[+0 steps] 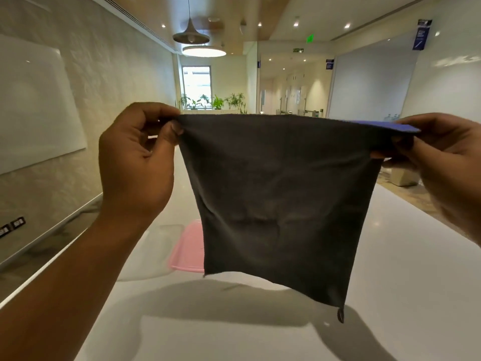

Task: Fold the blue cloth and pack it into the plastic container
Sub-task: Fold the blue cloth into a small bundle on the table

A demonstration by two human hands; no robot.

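a: long white table [390,256] running away from the camera, glossy, ceiling lights mirrored in it. pale textured wall on the left with a whiteboard [33,105] on it, and power sockets [13,226] low down by the table edge.

b: and the room goes deep. hanging lamps [191,35] overhead, a window [196,86] at the far end with potted plants [216,101] below it, glass partitions on the right.

a: now the cloth [281,199]. it is up in the air, well above the table, hanging between both hands and throwing a shadow on the surface below.

b: top edge pulled level, side to side across the view. the body drops straight down from it, facing the camera flat. it looks dark in the backlight; the blue shows only on a strip at the top right corner.

a: roughly square, so no clear long axis. the bottom right corner hangs lowest, with a small tag dangling there.

b: grips. left hand [138,162] pinches the top left corner between thumb and fingertips. right hand [442,162] pinches the top right corner the same way, thumb under the fabric.

a: and down on the table behind the cloth, a pink lid [188,250] lying flat, a clear plastic container [156,252] just beside it on the left, both partly hidden by the cloth.
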